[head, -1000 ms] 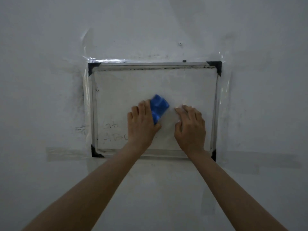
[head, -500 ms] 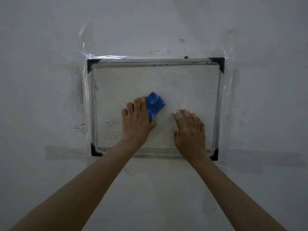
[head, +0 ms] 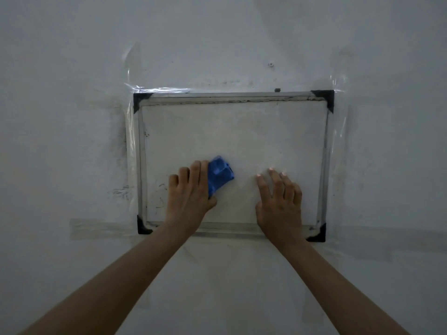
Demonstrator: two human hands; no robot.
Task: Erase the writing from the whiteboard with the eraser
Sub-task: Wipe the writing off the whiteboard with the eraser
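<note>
The wall (head: 72,56) is white and a bit dirty, with dark smudges (head: 122,191) on the left. Shiny clear tape (head: 154,89) is stuck on it. A small screw (head: 271,65) sits higher up. The light is dim.

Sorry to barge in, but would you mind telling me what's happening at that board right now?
A person is wiping a small whiteboard that is taped to the wall. The left hand holds a blue eraser against the board's lower middle, while the right hand lies flat on the board, apparently steadying it. Most of the surface looks wiped, but faint marks remain near the lower left corner, just left of the eraser hand.
</note>
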